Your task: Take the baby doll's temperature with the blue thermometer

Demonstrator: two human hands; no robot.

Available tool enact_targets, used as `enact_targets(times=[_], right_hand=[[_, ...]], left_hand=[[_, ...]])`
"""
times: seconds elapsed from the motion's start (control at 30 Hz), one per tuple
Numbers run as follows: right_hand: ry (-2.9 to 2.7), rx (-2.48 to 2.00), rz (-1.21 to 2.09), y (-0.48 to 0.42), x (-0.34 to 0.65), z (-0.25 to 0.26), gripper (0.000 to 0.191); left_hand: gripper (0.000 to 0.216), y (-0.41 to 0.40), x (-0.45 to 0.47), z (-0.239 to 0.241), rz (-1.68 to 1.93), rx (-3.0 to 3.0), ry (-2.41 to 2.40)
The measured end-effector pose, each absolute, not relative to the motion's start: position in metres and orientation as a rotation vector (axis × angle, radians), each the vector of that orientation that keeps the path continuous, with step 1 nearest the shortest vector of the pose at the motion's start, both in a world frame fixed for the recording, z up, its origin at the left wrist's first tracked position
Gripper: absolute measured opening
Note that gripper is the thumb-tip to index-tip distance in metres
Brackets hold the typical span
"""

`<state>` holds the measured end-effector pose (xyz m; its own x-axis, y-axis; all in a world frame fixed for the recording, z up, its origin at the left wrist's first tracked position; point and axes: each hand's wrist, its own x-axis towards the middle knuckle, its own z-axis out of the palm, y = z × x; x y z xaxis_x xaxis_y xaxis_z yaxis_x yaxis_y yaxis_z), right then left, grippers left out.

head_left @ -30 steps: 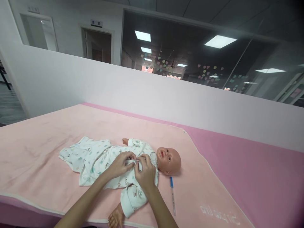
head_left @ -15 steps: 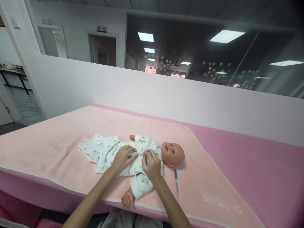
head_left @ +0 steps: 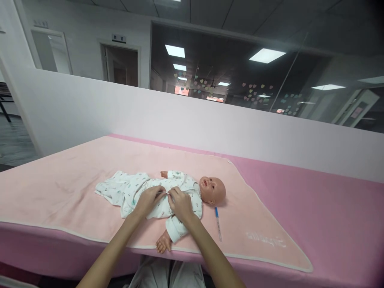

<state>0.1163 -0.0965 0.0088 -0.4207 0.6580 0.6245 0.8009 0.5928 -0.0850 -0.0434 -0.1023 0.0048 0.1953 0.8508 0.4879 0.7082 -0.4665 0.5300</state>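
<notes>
A baby doll lies on its back in a white printed outfit, its head toward the right. Over the doll's chest, my left hand pinches one end of a thin white strip. My right hand grips the other end, fingertips bent close to the left ones. Whether the strip is a tie belonging to the outfit I cannot tell, since fingers cover its ends. Beside the doll's head rests a slim clear tube with a blue cap.
Under the doll a peach blanket with a pale edge covers much of a pink padded surface. Behind stands a white half wall topped by a large window. At the left is a doorway with a dark table.
My hands have drawn closer together, and the strip between them looks thinner and slacker. The camera view has shifted slightly to the right. The doll and the blue-capped tube lie as before.
</notes>
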Motion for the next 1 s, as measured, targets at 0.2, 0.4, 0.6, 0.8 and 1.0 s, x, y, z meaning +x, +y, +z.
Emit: enact_targets(times=[0.2, 0.4, 0.6, 0.8, 1.0], right_hand=[[-2.205, -1.255, -0.240, -0.093, 0.117, 0.003, 0.014], [-2.201, -1.266, -0.224, -0.093, 0.117, 0.000, 0.014], [-2.227, -1.263, -0.234, -0.094, 0.117, 0.002, 0.013], [-2.202, -1.254, -0.150, -0.094, 0.117, 0.003, 0.013], [-2.175, -1.218, -0.059, -0.092, 0.120, 0.009, 0.010]], left_hand=[[0.020, -0.094, -0.038, 0.001, 1.111, 2.304, 1.621], [0.016, -0.094, -0.039, 0.005, 1.089, 2.301, 1.459], [0.017, -0.093, -0.047, 0.013, 1.043, 2.275, 1.382], [0.018, -0.096, -0.050, 0.012, 1.152, 2.297, 1.309], [0.018, -0.095, -0.051, 0.026, 1.045, 2.276, 1.258]])
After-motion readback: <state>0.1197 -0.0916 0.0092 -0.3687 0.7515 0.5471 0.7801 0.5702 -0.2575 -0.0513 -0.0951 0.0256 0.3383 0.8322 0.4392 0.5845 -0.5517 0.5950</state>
